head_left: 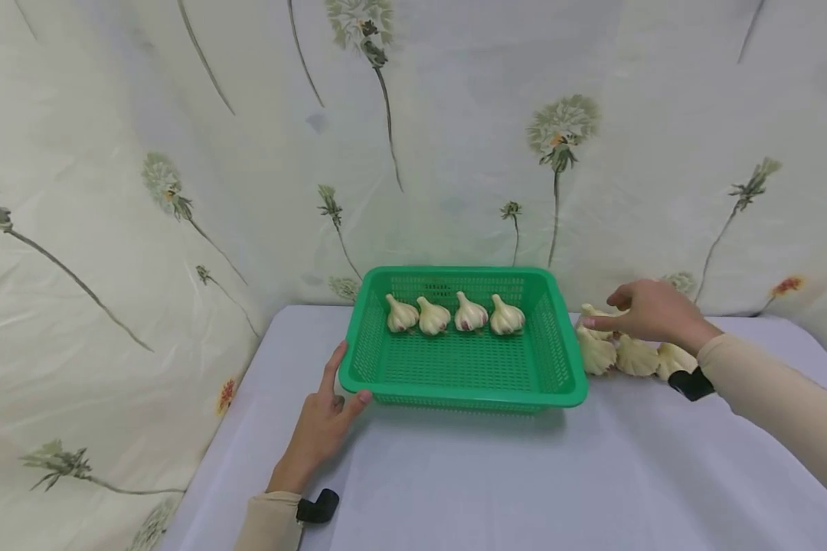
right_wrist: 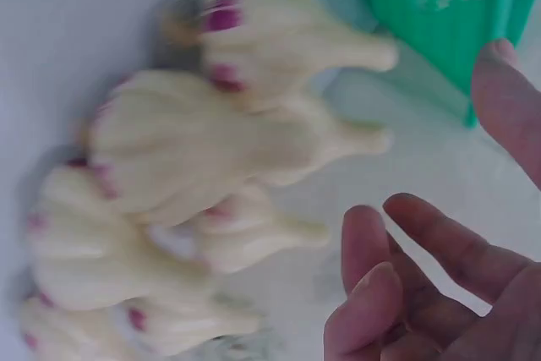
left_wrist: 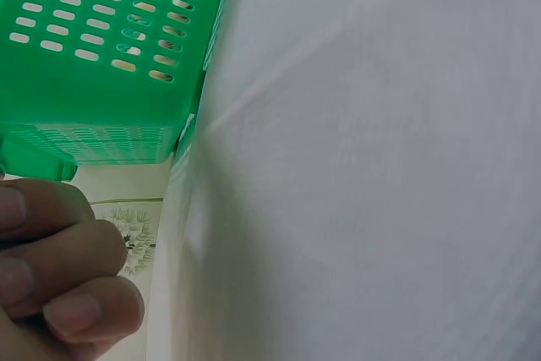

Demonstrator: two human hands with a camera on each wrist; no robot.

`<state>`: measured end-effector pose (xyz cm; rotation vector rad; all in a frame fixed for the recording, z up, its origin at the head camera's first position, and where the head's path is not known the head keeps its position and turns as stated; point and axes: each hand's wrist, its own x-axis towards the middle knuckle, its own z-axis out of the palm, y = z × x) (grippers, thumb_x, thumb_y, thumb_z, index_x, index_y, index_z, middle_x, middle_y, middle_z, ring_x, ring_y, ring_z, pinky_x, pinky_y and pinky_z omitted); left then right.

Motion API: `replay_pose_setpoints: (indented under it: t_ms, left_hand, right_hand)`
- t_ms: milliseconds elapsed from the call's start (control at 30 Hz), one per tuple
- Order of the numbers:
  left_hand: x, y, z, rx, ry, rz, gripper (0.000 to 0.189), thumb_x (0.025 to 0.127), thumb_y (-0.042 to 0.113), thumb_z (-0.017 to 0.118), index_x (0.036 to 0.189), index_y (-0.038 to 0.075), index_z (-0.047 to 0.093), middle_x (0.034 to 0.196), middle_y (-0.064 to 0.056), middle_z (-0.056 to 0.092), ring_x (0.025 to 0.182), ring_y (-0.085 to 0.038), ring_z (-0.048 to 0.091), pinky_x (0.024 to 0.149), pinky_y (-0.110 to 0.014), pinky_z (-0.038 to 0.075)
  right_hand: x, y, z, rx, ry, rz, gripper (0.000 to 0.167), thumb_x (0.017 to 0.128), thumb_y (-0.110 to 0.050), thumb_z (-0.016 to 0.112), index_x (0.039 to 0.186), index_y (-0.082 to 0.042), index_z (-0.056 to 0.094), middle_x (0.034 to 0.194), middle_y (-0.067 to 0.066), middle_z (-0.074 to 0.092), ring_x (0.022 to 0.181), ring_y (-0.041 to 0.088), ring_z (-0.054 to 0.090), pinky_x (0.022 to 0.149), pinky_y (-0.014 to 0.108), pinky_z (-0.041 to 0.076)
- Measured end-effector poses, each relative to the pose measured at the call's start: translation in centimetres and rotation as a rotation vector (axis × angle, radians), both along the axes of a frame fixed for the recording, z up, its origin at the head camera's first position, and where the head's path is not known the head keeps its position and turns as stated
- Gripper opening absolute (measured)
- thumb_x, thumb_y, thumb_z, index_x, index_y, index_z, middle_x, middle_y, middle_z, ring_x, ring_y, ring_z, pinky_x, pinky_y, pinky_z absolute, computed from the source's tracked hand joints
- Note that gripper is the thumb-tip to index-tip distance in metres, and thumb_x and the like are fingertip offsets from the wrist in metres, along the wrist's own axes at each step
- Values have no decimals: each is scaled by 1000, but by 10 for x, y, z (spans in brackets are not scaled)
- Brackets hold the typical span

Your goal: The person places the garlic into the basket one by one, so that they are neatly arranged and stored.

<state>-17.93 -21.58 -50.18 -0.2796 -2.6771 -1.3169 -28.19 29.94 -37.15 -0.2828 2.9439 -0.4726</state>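
1. Green basket (head_left: 462, 396): rectangular, perforated, on a white-clothed table (head_left: 455, 482); landmark for all places below.
2. Row of four garlic bulbs (head_left: 470, 315): inside the basket, along its far wall; necks point up toward that wall. Bare floor between the fourth bulb and the basket's right wall.
3. Loose garlic bulbs (head_left: 636, 357): outside the basket, clustered beside its right wall; exact count uncertain, partly hidden by a hand.
4. Right hand (head_left: 651, 314): right of the basket, over the loose bulbs; thumb and fingers parted, grasping nothing.
5. Left hand (head_left: 322, 425): at the basket's near-left corner; index and thumb extended against the rim, remaining fingers bent, clasping nothing.
6. Step in hand (judged): reaching for a fifth bulb while the basket is steadied.
7. Next move (judged): close on one loose bulb, lift over the basket's right rim, set beside the fourth.
8. Appearance: bulbs cream-white, ribbed, purple-patched, long-necked; slightly blurred in the right wrist view.
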Motion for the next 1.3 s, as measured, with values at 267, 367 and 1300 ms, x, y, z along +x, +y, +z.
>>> replay_pose_setpoints:
  t_ms: [267,367,1300]
  left_hand:
    - [0,1,-1,17,-11,-2,87,102,43,70,170,41,16,50,15,30,46,1,23,45,-23,23]
    - [1,2,-1,21,-23,2,87,102,44,69,170,43,15,50,14,31,46,1,23,45,-22,23]
    - [1,1,-3,34,0,3,86,101,43,70,168,48,16,49,16,30,45,0,23,44,-23,23]
  right_hand:
    - [19,41,-26,22,5,-31,86,89,-67,76,125,11,69,123,33,70,109,53,67,80,59,56]
    - [24,44,-33,26,27,-53,86,88,-69,76,124,9,71,123,32,70,105,51,68,70,53,57]
    - [61,6,-97,-13,662,66,52,74,-24,96,118,-6,75,121,17,65,46,12,44,40,30,32]
